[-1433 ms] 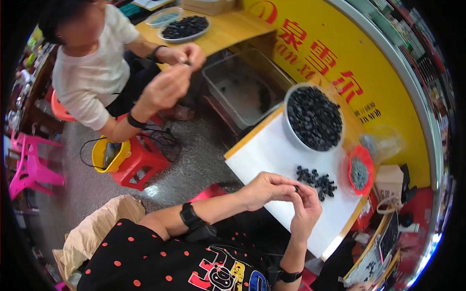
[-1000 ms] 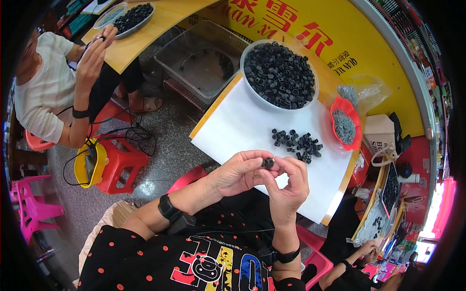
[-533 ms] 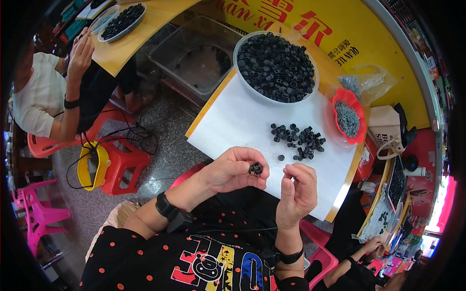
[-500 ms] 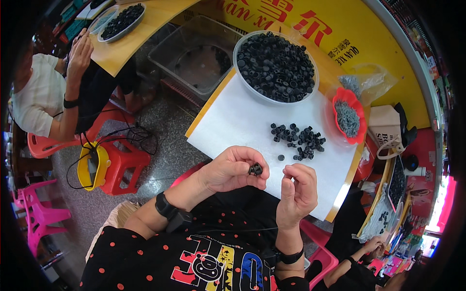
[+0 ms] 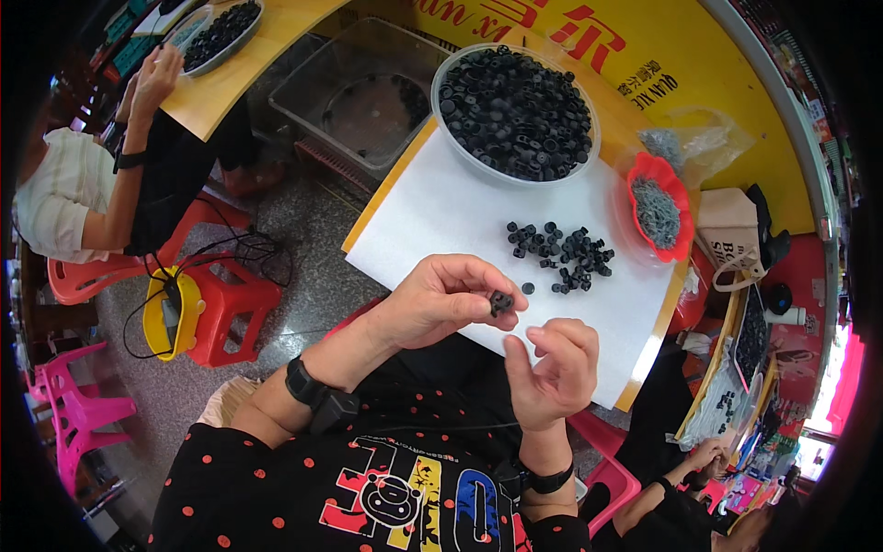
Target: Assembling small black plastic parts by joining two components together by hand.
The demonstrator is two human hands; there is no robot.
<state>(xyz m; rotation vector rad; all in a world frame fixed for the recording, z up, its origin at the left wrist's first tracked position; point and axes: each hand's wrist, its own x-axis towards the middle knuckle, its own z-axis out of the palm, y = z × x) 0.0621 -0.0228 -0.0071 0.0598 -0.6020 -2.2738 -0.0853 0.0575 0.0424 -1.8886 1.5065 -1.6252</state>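
Note:
Thumb and fingers of my left hand (image 5: 451,299) pinch a small black plastic part (image 5: 500,303) above the near edge of the white-covered table (image 5: 414,212). Close by on the right is my right hand (image 5: 556,373), its thumb apart from the half-curled fingers; nothing shows between them. Beyond both hands lies a loose pile of small black plastic parts (image 5: 575,262), with one round black piece (image 5: 528,288) set apart from it. A large clear round tub (image 5: 595,147) at the back is heaped with similar parts.
Right of the pile, a red scalloped bowl (image 5: 682,247) holds many thin grey pieces. A clear plastic bin (image 5: 303,97) stands left of the table. Another person (image 5: 69,198) works at the left, and a co-worker's hands (image 5: 710,455) show at lower right.
My left hand has moved right and slightly away from me with the black part. The right thumb has spread from its fingers, and that hand sits slightly lower.

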